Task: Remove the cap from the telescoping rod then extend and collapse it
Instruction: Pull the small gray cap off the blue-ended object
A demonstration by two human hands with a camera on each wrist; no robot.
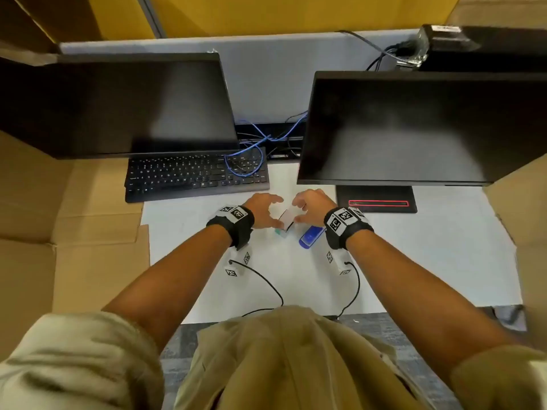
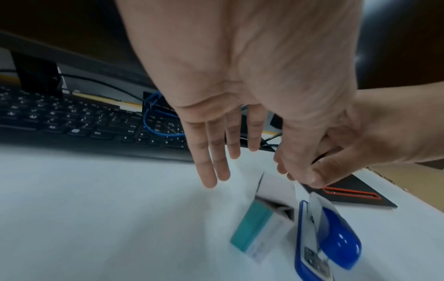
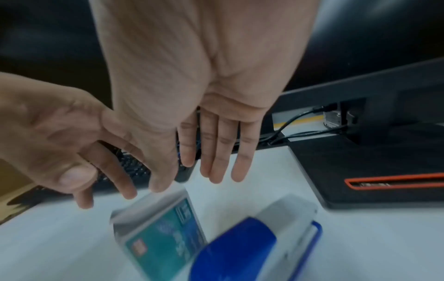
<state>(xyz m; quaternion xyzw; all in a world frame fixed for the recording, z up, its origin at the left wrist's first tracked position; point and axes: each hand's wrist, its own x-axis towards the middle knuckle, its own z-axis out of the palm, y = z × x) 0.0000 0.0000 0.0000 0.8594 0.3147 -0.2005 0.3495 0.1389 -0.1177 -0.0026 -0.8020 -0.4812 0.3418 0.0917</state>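
Telescoping rod — not discernible | left hand (image 1: 263,210), right hand (image 1: 312,208) straight-fingered, thumbs at teal box (image 1: 285,221) | flap clear only from left wrist

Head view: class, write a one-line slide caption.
Left hand and right hand hover, fingers loosely curved, over small teal-and-white box beside blue stapler.
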